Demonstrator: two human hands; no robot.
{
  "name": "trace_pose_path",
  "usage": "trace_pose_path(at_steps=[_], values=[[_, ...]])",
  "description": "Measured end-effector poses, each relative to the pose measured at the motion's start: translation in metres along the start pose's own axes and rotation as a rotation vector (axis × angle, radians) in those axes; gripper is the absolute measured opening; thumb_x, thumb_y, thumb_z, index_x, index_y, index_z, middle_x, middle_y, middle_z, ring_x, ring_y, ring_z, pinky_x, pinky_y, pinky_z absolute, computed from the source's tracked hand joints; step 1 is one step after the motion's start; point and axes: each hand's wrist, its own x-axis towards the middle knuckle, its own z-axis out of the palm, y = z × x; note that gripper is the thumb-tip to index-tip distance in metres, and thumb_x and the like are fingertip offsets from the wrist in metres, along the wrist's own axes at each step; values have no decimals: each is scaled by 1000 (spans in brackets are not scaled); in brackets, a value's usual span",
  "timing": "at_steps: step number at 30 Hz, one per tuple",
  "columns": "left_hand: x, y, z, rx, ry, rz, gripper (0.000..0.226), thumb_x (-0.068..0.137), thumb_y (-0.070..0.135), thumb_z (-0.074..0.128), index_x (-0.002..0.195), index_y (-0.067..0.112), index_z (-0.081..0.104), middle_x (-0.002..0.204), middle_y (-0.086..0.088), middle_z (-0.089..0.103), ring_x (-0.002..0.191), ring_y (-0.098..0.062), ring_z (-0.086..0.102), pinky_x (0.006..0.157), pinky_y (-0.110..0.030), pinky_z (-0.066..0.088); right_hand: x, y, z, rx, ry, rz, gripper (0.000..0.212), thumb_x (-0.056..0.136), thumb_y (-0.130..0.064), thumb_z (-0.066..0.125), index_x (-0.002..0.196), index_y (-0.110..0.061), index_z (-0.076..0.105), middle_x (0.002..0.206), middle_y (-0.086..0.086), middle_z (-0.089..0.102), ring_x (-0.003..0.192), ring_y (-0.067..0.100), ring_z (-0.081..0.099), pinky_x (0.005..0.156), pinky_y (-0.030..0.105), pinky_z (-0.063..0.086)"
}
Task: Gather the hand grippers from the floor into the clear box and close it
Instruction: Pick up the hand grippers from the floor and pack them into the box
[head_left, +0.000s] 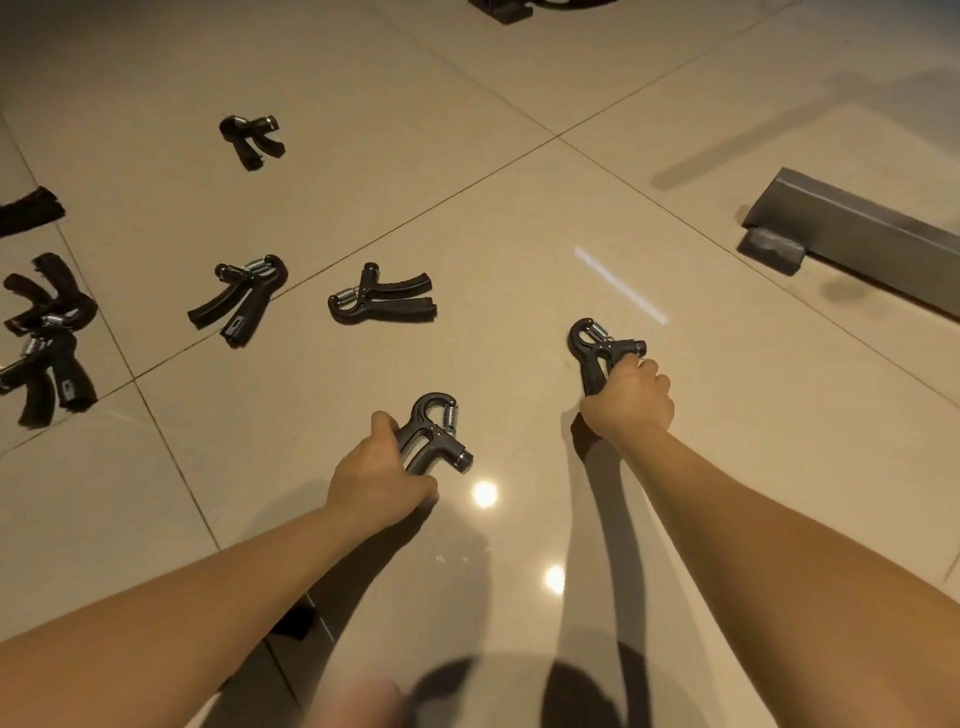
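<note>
Low over the tiled floor (519, 234), the left hand (379, 483) curls its fingers round the handles of one hand gripper (436, 436), and the right hand (626, 400) grips a second hand gripper (597, 345) likewise. Farther left, loose hand grippers (382, 296) lie scattered on the tiles, apart from both hands.

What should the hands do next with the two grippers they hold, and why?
Probably lift both and carry them to the clear box, which is out of view. The left hand grips the nearer hand gripper, the right hand grips the farther hand gripper, both low by the tiled floor, so neither hand is free.
</note>
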Motion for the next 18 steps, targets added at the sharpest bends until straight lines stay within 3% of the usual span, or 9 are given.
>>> trace_pose_path(at_steps=[5, 8, 13, 18], values=[[-17, 5, -13, 29, 33, 144, 54, 69, 36, 75, 108, 28, 38, 84, 5, 64, 70, -14, 61, 61, -33, 50, -33, 26, -12, 108, -60, -41, 47, 80, -17, 71, 122, -7, 51, 119, 13, 48, 100, 38, 57, 78, 39, 47], [-34, 13, -24, 22, 72, 241, 46, 79, 46, 73, 108, 28, 42, 85, 10, 66, 69, -9, 61, 57, -31, 45, -60, 43, -30, 184, -57, -109, 44, 79, -19, 74, 117, -9, 54, 113, 10, 48, 82, 31, 54, 72, 34, 43], [-79, 31, -34, 16, 151, 385, 51, 80, 63, 68, 112, 30, 45, 89, 12, 65, 76, -15, 63, 67, -36, 52, -111, 58, -73, 285, 20, -194, 47, 81, -29, 78, 119, -13, 55, 109, 4, 47, 83, 26, 54, 75, 33, 41], [-143, 48, -44, -40, 230, 457, 46, 82, 59, 69, 110, 31, 47, 77, 7, 62, 70, -11, 59, 59, -32, 42, -170, 65, -113, 321, 114, -248, 47, 82, -33, 79, 117, -14, 55, 109, 3, 49, 85, 25, 55, 75, 32, 40]])
